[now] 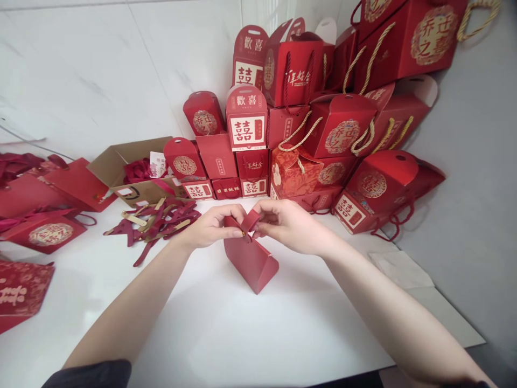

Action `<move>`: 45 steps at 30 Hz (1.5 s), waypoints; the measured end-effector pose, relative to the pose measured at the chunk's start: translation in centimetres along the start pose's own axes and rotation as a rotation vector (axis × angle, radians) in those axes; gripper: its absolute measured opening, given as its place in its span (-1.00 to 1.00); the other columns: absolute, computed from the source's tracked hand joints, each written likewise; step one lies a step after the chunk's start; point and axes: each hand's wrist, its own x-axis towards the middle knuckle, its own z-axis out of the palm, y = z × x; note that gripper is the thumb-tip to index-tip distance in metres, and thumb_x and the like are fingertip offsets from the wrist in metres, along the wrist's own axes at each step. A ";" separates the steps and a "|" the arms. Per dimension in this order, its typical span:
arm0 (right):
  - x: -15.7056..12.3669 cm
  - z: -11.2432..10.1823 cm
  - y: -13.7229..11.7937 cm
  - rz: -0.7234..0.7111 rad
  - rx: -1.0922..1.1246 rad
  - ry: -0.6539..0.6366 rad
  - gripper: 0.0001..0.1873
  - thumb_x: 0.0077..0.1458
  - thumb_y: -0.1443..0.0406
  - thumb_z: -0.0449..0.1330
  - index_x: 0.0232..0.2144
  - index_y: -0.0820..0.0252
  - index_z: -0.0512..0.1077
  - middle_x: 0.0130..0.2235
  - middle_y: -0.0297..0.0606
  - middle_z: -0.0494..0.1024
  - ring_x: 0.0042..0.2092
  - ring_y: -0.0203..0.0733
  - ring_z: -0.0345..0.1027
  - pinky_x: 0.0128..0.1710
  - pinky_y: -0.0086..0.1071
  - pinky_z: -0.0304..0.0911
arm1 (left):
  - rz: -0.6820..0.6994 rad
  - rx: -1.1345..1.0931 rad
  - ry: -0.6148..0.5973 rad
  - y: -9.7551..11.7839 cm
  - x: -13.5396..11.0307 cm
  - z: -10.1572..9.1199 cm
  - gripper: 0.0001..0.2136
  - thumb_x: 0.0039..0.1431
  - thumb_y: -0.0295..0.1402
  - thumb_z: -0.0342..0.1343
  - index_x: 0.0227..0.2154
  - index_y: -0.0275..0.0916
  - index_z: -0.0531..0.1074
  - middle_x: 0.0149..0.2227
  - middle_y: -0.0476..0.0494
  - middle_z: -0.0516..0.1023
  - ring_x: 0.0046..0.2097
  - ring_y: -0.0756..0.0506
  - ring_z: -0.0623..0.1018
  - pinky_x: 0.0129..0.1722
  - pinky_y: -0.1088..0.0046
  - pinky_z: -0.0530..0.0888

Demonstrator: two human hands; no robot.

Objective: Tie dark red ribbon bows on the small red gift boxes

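Observation:
A small red paper gift box [250,263] with a wedge-shaped body stands on the white table [226,334] in front of me. My left hand [212,225] pinches its top left flap, thumb and fingers closed near a small gold stud. My right hand [283,221] pinches the top right flap, fingers closed. The two hands meet over the box's top, almost touching each other.
A tall stack of finished red gift boxes [315,124] with gold rope handles fills the back and right. A brown carton [133,178] holds red ribbons at the left. Loose red and gold strips [157,221] lie beside it. Flat red box blanks [40,215] lie at far left.

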 end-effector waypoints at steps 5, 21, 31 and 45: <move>0.1 0.1 0.5 0.050 0.091 -0.043 -0.89 0.03 0.46 0.17 -0.36 0.20 0.41 -0.31 -0.29 0.60 -0.25 -0.21 0.52 -0.22 -0.36 0.39 | 0.026 -0.005 -0.005 0.0 0.0 0.0 -0.87 0.09 -0.37 0.24 -0.38 -0.31 0.42 -0.33 -0.15 0.51 -0.27 -0.07 0.55 -0.21 0.40 0.45; -0.2 -0.4 -0.5 0.100 0.227 -0.058 -0.89 0.10 0.31 0.19 -0.33 0.24 0.49 -0.33 -0.23 0.61 -0.25 -0.20 0.54 -0.19 -0.33 0.44 | 0.027 -0.028 0.009 0.0 0.1 -0.2 -0.86 0.07 -0.37 0.26 -0.37 -0.32 0.44 -0.34 -0.12 0.49 -0.28 -0.03 0.52 -0.27 0.49 0.46; -0.5 0.2 -1.0 0.130 0.179 0.024 -0.89 0.17 0.28 0.12 -0.33 0.20 0.42 -0.35 -0.25 0.62 -0.28 -0.21 0.56 -0.26 -0.36 0.47 | 0.046 -0.035 0.027 0.0 0.2 -0.1 -0.86 0.04 -0.38 0.28 -0.38 -0.33 0.47 -0.35 -0.16 0.53 -0.29 -0.05 0.54 -0.28 0.48 0.47; -0.4 0.4 -0.8 0.060 0.104 0.060 -0.89 0.16 0.39 0.10 -0.30 0.18 0.42 -0.32 -0.28 0.61 -0.26 -0.25 0.55 -0.19 -0.37 0.39 | 0.005 -0.066 0.055 -0.2 0.1 -0.3 -0.81 -0.01 -0.33 0.32 -0.39 -0.34 0.49 -0.36 -0.16 0.54 -0.34 -0.07 0.57 -0.30 0.44 0.50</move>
